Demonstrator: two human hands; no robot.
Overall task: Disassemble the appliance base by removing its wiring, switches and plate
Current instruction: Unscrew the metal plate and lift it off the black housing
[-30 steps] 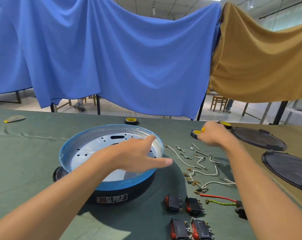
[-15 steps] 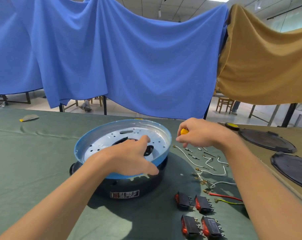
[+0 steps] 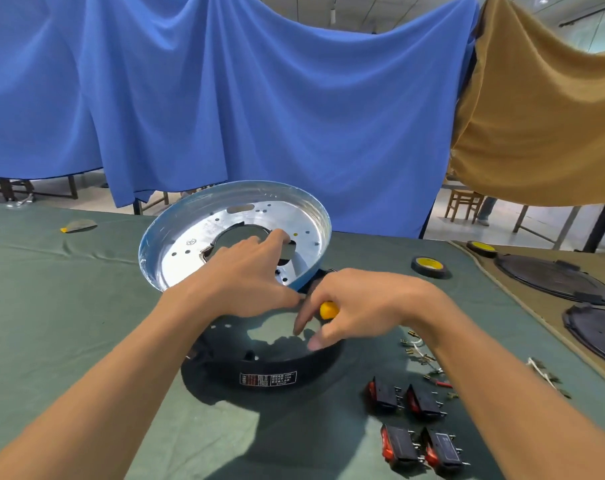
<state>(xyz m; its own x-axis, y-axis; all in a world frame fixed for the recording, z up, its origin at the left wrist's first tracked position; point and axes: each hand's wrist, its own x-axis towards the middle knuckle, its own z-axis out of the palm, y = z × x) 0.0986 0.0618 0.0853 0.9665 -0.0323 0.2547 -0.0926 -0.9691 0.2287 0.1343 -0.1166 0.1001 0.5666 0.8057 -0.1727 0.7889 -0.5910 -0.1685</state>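
On the counter [image 3: 69,323], the left hand [image 3: 245,271] grips the plate [image 3: 197,237] and has tilted it up off the base [image 3: 269,372], seemingly freeing it, while the right hand [image 3: 359,306] clenches a yellow-handled tool [image 3: 328,310] over that base.

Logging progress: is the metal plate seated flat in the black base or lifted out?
Lifted out, tipped up: the left hand grips the metal plate through its centre opening; the black base below lies open.

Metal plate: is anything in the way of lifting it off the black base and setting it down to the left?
Nothing visible. The left hand grips the plate, a finger at its centre hole, and holds it tilted up above the base. The right hand, holding a yellow-handled tool, sits on the opposite side.
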